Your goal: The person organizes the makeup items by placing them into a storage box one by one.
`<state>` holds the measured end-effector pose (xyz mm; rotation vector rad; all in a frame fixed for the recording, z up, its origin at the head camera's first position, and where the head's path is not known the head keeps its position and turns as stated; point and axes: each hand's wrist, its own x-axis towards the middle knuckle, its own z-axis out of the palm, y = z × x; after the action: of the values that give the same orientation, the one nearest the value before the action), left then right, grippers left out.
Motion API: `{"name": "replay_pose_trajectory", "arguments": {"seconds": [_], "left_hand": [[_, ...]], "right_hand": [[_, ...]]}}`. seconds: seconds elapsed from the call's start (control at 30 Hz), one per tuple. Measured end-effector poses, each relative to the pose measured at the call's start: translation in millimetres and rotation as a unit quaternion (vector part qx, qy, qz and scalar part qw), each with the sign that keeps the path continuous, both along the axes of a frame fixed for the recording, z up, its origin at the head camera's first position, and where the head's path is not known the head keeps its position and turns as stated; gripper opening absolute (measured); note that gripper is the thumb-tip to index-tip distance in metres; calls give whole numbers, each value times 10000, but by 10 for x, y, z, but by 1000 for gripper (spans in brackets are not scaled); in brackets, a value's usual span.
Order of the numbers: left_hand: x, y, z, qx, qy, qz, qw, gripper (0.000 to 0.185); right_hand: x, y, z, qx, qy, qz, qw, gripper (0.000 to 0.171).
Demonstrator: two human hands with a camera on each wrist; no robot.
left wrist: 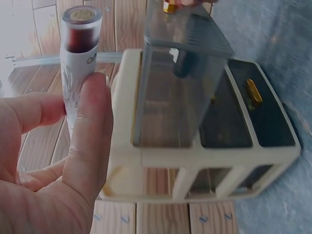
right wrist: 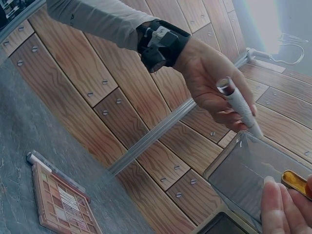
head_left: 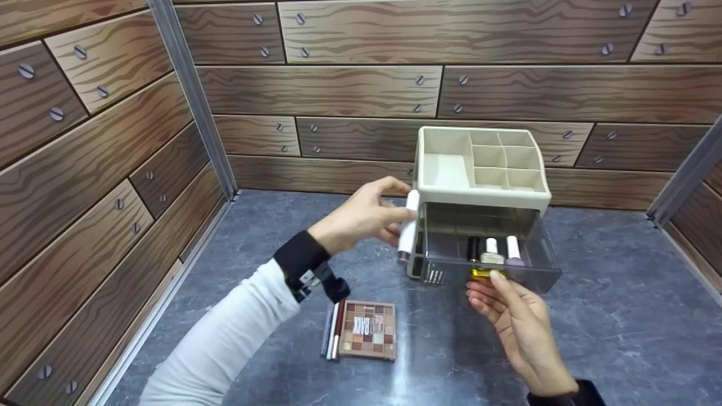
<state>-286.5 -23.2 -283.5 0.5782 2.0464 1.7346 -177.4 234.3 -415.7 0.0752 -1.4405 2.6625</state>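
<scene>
My left hand (head_left: 366, 217) pinches a white lip gloss tube (head_left: 408, 225) between thumb and fingers, beside the left side of a cream makeup organizer (head_left: 482, 195). One end of the tube is clear, with dark red inside and a round sticker (left wrist: 82, 15). My right hand (head_left: 527, 332) grips the gold handle (right wrist: 295, 183) of the organizer's top drawer (head_left: 533, 277), which is pulled out. Inside this smoky see-through drawer stand a nail polish bottle with white cap (head_left: 492, 252), a lilac one (head_left: 513, 251) and a black-capped item (head_left: 473, 248).
On the grey marbled table (head_left: 271, 237) lies an eyeshadow palette (head_left: 368, 331), with slim tubes (head_left: 337, 332) along its left edge. Small compartments (head_left: 489, 153) top the organizer. Wood-patterned panels (head_left: 361, 90) enclose the back and sides. Lower drawers (left wrist: 225, 114) are closed.
</scene>
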Motion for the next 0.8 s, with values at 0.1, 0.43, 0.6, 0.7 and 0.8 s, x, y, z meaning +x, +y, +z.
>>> {"name": "replay_pose_trajectory", "arguments": {"seconds": [0.1,0.43,0.6,0.7,0.8], "left_hand": [[-5,104,28,87,-10,-32,10000,46],[-65,373,32,258,-14,70,9996,37],[-121,478,11,300,76,66,9995,37],[-168,522,0,287,146,106,9994,37],[-204,557,-17,285,208,195,9992,37]], "right_hand": [[0,0,2,-29,-3,13,10000,26],[5,2,1,-50,-61,17,10000,26],[8,4,4,-52,-90,11,9999,26],[7,2,8,-42,-83,19,10000,26],[7,-2,9,19,-63,9,10000,26]]}}
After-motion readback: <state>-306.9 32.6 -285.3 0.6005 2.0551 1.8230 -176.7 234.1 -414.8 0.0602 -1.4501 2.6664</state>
